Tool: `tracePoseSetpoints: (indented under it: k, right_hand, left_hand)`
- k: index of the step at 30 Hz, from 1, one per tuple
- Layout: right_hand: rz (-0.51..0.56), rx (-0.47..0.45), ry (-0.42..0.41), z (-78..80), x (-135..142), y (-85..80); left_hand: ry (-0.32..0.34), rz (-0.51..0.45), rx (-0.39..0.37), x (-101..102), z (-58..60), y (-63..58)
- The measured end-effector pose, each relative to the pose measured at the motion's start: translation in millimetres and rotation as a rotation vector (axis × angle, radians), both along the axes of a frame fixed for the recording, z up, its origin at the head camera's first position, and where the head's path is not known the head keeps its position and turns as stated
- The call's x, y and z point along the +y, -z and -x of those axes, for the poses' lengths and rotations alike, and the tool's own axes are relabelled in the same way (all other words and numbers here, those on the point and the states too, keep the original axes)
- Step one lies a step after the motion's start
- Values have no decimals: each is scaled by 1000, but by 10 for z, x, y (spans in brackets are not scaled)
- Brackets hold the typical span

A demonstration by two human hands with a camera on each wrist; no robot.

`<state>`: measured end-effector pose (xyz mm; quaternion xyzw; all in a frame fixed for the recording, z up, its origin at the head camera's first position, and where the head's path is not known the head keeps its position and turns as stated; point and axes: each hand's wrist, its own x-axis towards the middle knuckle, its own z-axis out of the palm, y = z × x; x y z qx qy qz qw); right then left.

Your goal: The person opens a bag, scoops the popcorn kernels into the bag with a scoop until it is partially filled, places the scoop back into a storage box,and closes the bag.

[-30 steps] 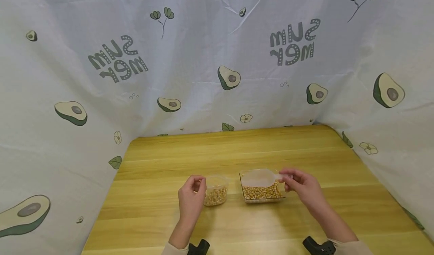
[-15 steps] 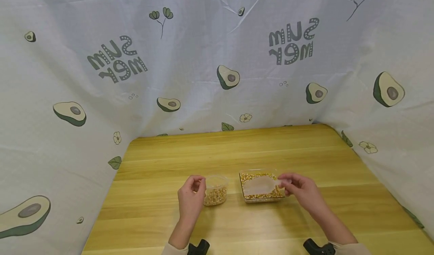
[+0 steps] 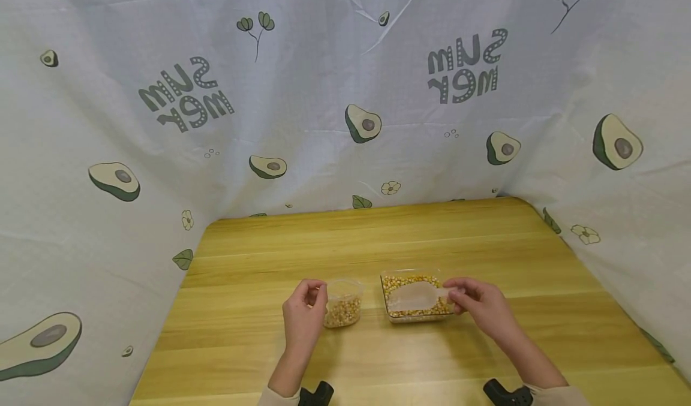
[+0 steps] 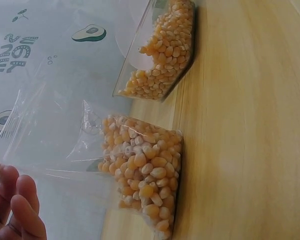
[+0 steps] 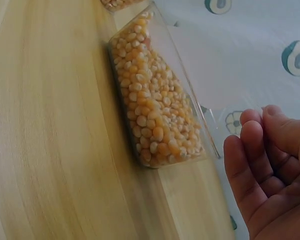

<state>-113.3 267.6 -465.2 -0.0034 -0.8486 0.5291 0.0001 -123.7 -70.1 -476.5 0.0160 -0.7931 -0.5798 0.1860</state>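
Observation:
In the head view my left hand (image 3: 304, 316) pinches the top edge of a clear plastic zip bag (image 4: 75, 150), which stands upright on the table, partly filled with corn kernels (image 4: 145, 170). My right hand (image 3: 483, 304) pinches the handle of a translucent white scoop (image 3: 412, 297). The scoop's bowl is over the corn in a clear rectangular container (image 3: 411, 270), where kernels show on its far and near sides. Whether the bowl holds any kernels is unclear. Corn (image 5: 150, 105) slopes up the container's wall in the right wrist view.
Bag and container stand apart, side by side, on a wood-grain table (image 3: 372, 358). A pale curtain (image 3: 313, 112) printed with avocados rises behind the table and along both sides. Black straps with devices (image 3: 318, 393) sit at both wrists.
The scoop has come down and towards me over the container, so kernels beyond it now show. My right hand shifted slightly with it. The left hand and bag stay put.

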Motion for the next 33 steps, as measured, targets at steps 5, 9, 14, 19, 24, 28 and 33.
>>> tracePoseSetpoints:
  k: [5,9,14,19,24,28,33]
  right_hand:
    - [-36,18,24,3,39,14]
    - [-67,15,35,5,88,12]
    - [-113,9,46,-11,154,2]
    - [-139,-4,61,-38,200,-24]
    - [-112,-9,51,-40,230,-28]
    - [-90,2,40,-41,250,-34]
    - [-76,46,40,-47,291,-80]
  left_hand:
    - [-1,-9,-8,-4,3,-5]
    - [-4,-13,-24,-4,2,-10]
    - [-2,-11,-35,-7,0,-11]
    - [4,-10,-29,-12,3,-6]
    - [3,-7,-24,-13,7,-8]
    - [3,-9,-20,-11,8,-6]
    - [6,-9,-9,-12,7,3]
